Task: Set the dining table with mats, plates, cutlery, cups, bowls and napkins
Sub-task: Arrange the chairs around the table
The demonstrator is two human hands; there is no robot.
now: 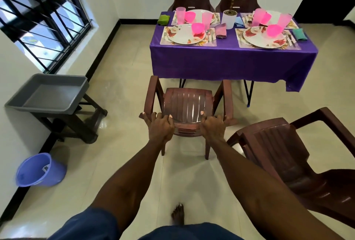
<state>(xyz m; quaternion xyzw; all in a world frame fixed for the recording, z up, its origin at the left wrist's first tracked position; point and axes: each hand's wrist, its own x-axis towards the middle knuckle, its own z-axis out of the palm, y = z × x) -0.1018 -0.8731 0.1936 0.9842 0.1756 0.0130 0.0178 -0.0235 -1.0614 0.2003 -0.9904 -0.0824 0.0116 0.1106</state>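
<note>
Dining table (pixel 230 61): far centre-right of the room, draped in a purple cloth that hangs down its near side. Four places laid on it.

Mats: near-left mat (pixel 165 41), near-right mat (pixel 241 43); two more at the far side, largely covered.

Plates: floral plate (pixel 182 35) on the near-left mat; second floral plate (pixel 257 37) on the near-right mat; two far plates partly hidden behind cups.

Bowls: pink bowl (pixel 198 28) on the near-left plate; pink bowl (pixel 274 30) on the near-right plate; one more on each far plate.

Cups: pale pink cups (pixel 180 15) stand upright beside the plates, one per place.

Cutlery: pieces (pixel 209 34) lie on the mat just right of the near-left plate; others just right of the near-right plate.

Napkins: green (pixel 163 19) at far left, pink (pixel 221 31) between the near mats, blue (pixel 238 21) beyond it, teal (pixel 299 35) at near right.

Potted plant (pixel 229 18): white pot, table centre, far side.

Brown chair (pixel 187 105): on the floor near the table, apart from it, seat facing the table. Left hand (pixel 160 127) grips the left of its backrest top, fingers curled over the edge; right hand (pixel 212 126) grips the right in like manner.

Second brown chair (pixel 288 153): near right, angled. Two more chairs behind the table.

Grey tray (pixel 51 93): on a dark stand, left wall. Purple bucket (pixel 38 170): tipped on the floor, near left.
</note>
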